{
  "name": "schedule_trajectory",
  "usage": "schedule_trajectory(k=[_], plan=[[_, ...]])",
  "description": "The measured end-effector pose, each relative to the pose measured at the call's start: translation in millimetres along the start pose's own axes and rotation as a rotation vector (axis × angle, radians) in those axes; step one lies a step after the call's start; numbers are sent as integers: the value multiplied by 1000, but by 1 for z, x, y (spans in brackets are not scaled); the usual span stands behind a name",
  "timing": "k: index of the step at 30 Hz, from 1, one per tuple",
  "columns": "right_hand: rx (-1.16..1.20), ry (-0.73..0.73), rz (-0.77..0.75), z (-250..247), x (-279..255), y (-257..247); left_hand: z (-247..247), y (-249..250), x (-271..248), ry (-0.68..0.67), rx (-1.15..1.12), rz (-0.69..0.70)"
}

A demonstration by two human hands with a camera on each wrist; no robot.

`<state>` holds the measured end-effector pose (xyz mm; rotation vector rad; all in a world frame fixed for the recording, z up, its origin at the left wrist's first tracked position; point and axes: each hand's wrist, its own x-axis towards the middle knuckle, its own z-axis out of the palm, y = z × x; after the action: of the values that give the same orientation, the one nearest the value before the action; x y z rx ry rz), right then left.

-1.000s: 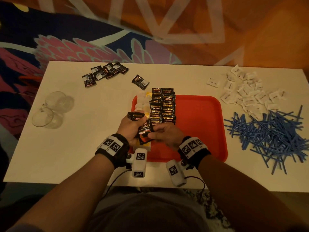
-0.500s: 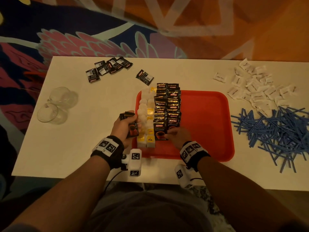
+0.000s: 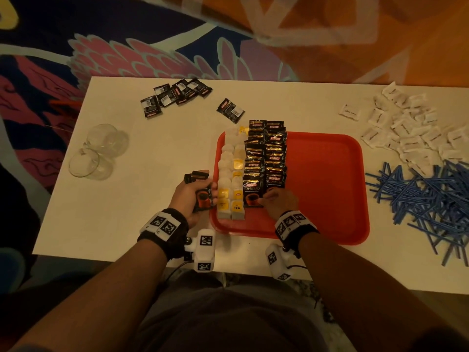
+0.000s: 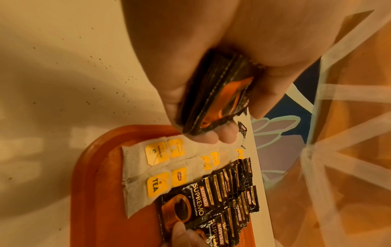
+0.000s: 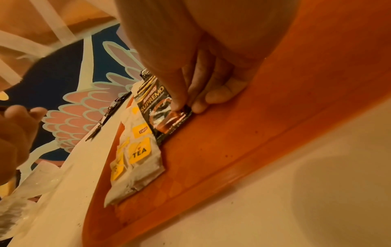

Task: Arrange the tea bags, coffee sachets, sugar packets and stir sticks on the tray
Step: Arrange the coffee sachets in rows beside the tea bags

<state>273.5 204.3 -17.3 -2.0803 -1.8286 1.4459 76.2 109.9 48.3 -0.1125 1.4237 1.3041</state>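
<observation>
The front coffee sachet (image 3: 252, 194) of the left coffee column is lain flat on the red tray (image 3: 327, 184), with its long axis directed away from the person, along the column. It is pinched at its near right corner by the right hand (image 3: 280, 200), which is clearly the nearer one. A small stack of spare sachets (image 3: 201, 193) is gripped by the left hand (image 3: 189, 196) just beside the tray's left rim, so the next sachet is judged to be passed rightward, across the tea bags (image 3: 232, 171).

On the tray two columns of tea bags and two columns of coffee sachets are laid side by side and overlapped; an exact count cannot be told. On the surface six loose sachets are counted at the far left: five in a cluster (image 3: 175, 96) and one apart (image 3: 230, 110). The sugar packets (image 3: 406, 130) and the blue stir sticks (image 3: 426, 199) are left in heaps at the right, too many to be counted. Two clear glasses (image 3: 97, 151) are lain at the left.
</observation>
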Motion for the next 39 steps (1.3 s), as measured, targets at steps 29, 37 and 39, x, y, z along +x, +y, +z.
schedule_trajectory(k=[29, 37, 39], plan=[[425, -238, -321, -30, -43, -57, 58, 1, 1, -118, 343, 221], [263, -225, -360, -34, -40, -48, 59, 3, 3, -65, 300, 109], [266, -243, -371, -34, -43, -46, 59, 1, 2, -64, 314, 102]])
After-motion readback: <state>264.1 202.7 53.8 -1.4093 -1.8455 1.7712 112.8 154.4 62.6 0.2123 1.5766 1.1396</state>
